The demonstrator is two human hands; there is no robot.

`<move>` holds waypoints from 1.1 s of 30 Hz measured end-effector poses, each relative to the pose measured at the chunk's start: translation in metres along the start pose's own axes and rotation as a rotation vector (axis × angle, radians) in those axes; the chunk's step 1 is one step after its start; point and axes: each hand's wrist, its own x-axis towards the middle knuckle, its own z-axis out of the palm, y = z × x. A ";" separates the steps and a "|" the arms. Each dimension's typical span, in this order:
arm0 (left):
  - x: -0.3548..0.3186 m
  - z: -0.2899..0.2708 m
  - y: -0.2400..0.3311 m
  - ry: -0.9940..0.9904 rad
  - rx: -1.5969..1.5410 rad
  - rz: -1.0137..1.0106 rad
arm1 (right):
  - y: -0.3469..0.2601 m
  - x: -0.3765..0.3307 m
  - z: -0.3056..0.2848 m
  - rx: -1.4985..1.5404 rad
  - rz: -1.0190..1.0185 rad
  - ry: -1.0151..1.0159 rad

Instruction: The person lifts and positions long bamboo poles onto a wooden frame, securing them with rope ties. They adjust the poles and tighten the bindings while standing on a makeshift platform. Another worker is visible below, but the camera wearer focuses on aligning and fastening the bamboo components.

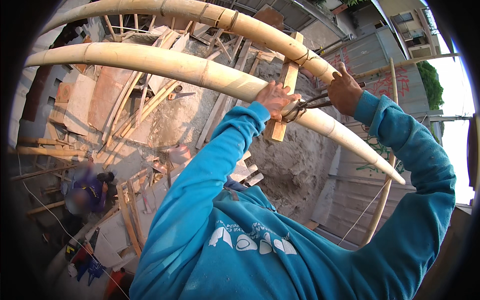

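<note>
**Two hands at a bamboo pole**

Two thick bamboo poles curve across the top of the frame. The nearer pole (165, 65) runs from the upper left down to the right of the middle. The farther pole (210, 15) bends above it, along the top edge.

The left hand (274, 98) is just right of the middle of the frame. Its fingers are curled and rest on the nearer pole, beside a wooden plank (285, 85) that crosses behind both poles. The right hand (345, 92) is a little more to the right. It is closed around the dark handles of pliers (307, 106). The tip of the pliers points left and meets the nearer pole next to the left hand. Thin wire (302, 56) is wound around the farther pole where the plank crosses it.

Both arms wear blue sleeves (210, 165) that come up from the bottom of the frame.

Far below, at the lower left, another person (87, 192) sits among scattered boards (92, 97) and sandy ground (295, 165). A grey wall (372, 60) stands at the upper right.
</note>
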 end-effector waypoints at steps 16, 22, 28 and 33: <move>-0.005 -0.004 -0.005 -0.046 -0.051 -0.050 | -0.010 -0.028 0.070 0.900 0.097 0.047; -0.002 -0.002 0.003 -0.022 -0.077 -0.045 | -0.024 -0.029 0.140 1.088 0.084 0.246; -0.001 0.002 0.001 0.031 -0.078 -0.042 | -0.027 -0.014 0.165 1.132 0.036 0.333; -0.002 0.004 0.000 0.004 -0.063 -0.044 | -0.030 -0.012 0.170 1.179 0.028 0.379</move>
